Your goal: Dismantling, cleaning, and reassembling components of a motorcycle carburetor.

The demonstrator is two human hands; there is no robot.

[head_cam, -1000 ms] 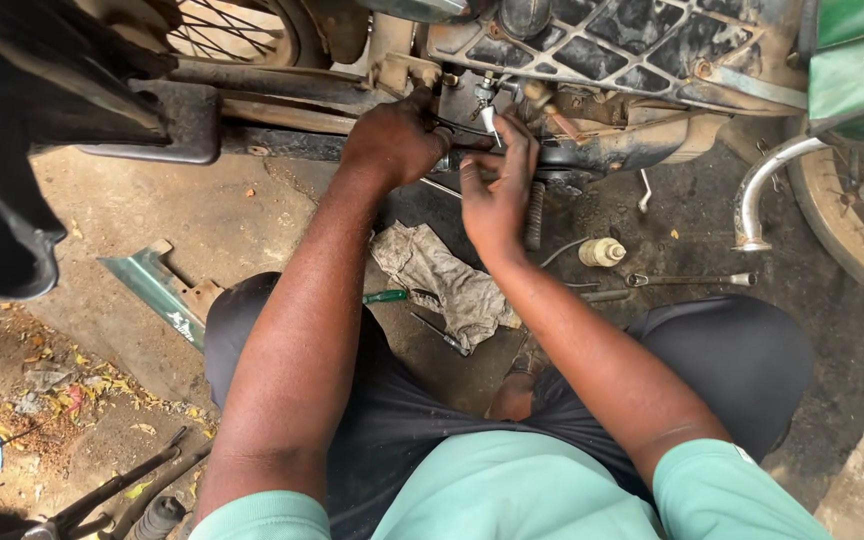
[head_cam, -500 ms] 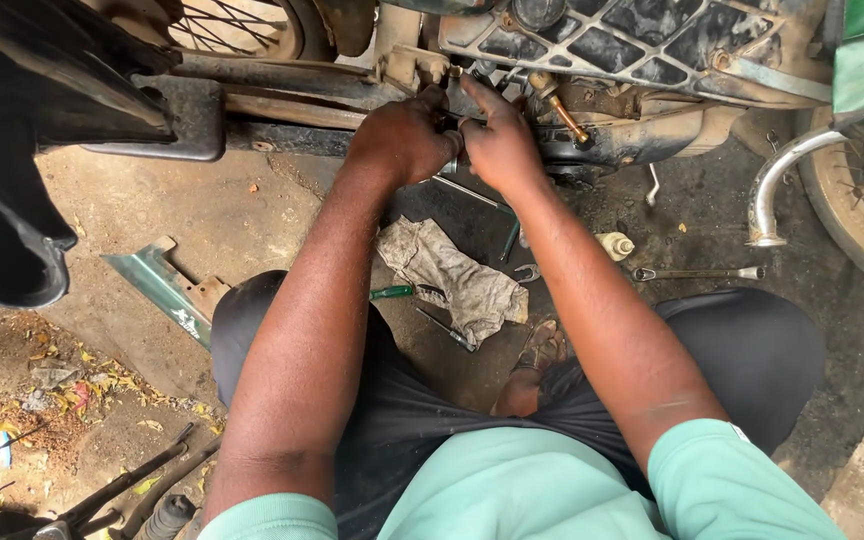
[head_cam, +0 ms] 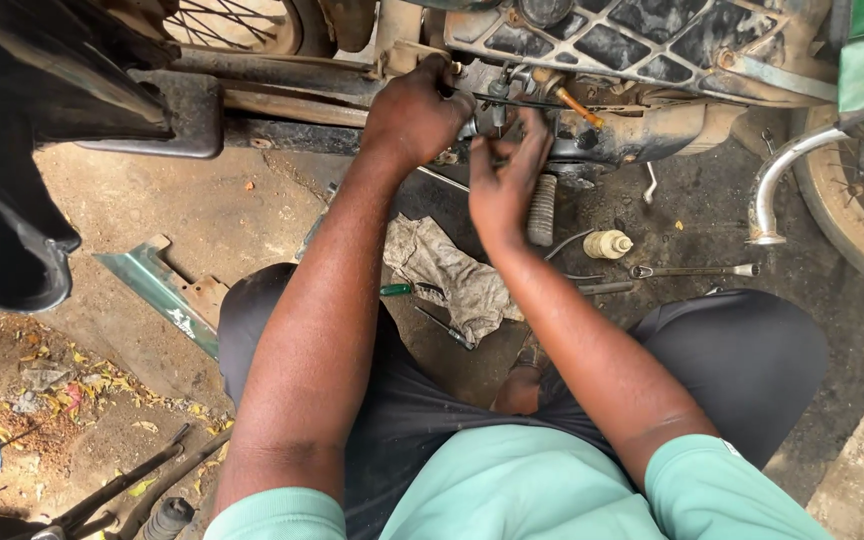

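I squat beside a motorcycle whose greasy engine (head_cam: 642, 50) fills the top of the head view. My left hand (head_cam: 414, 112) is closed around a part at the engine's lower left side. My right hand (head_cam: 505, 175) is just to the right of it, fingers curled up at a small metal part and a thin cable under the engine. What exactly the right fingers pinch is hidden. A ribbed rubber footpeg (head_cam: 542, 208) hangs right beside my right hand.
A dirty rag (head_cam: 447, 275) lies on the ground between my knees, with a green-handled screwdriver (head_cam: 397, 290) beside it. A small cream cylinder (head_cam: 607, 244) and a wrench (head_cam: 692, 271) lie to the right. A green panel (head_cam: 157, 290) lies left. Wheel (head_cam: 862, 200) at right.
My right hand rose from lower by the footpeg up to the engine, then opened slightly. My left hand stayed on the engine part. The view shifted a little.
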